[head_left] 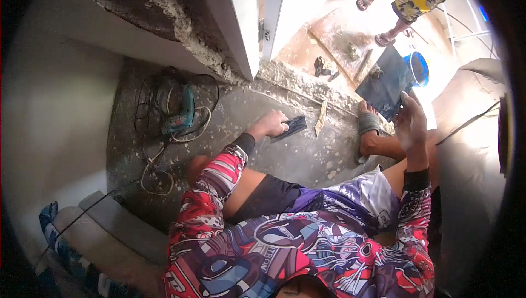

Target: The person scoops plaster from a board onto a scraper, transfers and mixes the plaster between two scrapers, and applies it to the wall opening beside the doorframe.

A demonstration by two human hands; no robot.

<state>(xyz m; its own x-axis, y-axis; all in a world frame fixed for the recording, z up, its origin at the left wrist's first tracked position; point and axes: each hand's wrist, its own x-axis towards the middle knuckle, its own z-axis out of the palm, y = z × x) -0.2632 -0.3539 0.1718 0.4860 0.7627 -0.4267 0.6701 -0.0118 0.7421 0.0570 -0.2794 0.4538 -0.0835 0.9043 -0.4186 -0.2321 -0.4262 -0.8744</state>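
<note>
My left hand [267, 124] is closed on a small dark rectangular trowel [290, 128], held low over the grey floor in front of the door frame. On the other side, my right hand [410, 121] grips the near edge of a dark flat square board [386, 87], tilted up above my right foot. A small lump of grey paste [376, 72] clings to the board's left edge. Between the two hands, a pale splintered strip of wood [321, 118] lies on the floor. The fingers under the board are partly hidden.
A teal power tool [185, 112] with tangled cords lies on the left. The white door frame [238, 18] and a rough broken threshold [296, 83] stand ahead. Beyond are a blue bucket [419, 69], a mixing board [342, 43] with mortar, and another person's sandaled feet [383, 39].
</note>
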